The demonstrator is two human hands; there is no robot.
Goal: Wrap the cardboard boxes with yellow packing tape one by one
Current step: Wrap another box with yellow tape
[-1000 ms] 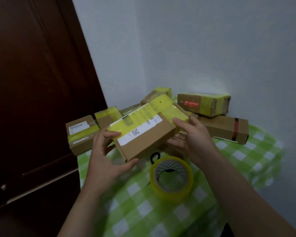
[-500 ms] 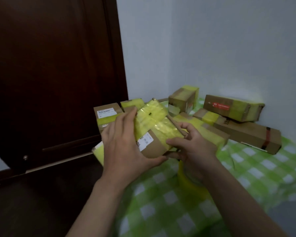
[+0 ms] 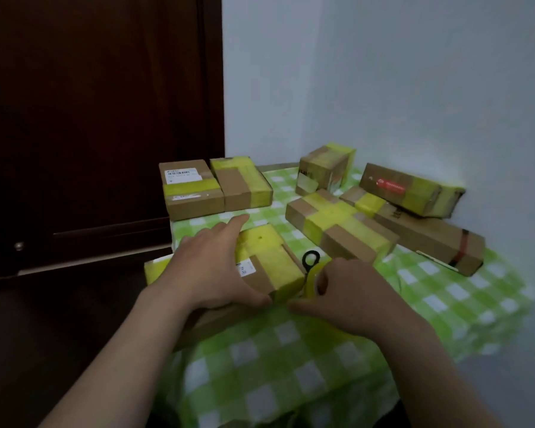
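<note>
A cardboard box (image 3: 271, 264), partly banded with yellow tape and bearing a white label, lies low at the left edge of the green checked table (image 3: 291, 366). My left hand (image 3: 210, 267) lies across its top, fingers stretched forward and thumb curled along its near edge, holding it. To its right, my right hand (image 3: 352, 295) covers and grips the yellow tape roll (image 3: 312, 278), most of which is hidden beneath it. A black scissors handle ring (image 3: 311, 261) pokes up between box and roll.
Several taped boxes ring the back of the table: two at the far left (image 3: 192, 193), a small one by the corner (image 3: 325, 168), a long one in the middle (image 3: 340, 230), two stacked at the right (image 3: 430, 239). A dark wooden door (image 3: 90, 118) stands left; white walls behind.
The box has come down from mid-air to the table's left edge under my left hand. My right hand left the box and dropped onto the tape roll.
</note>
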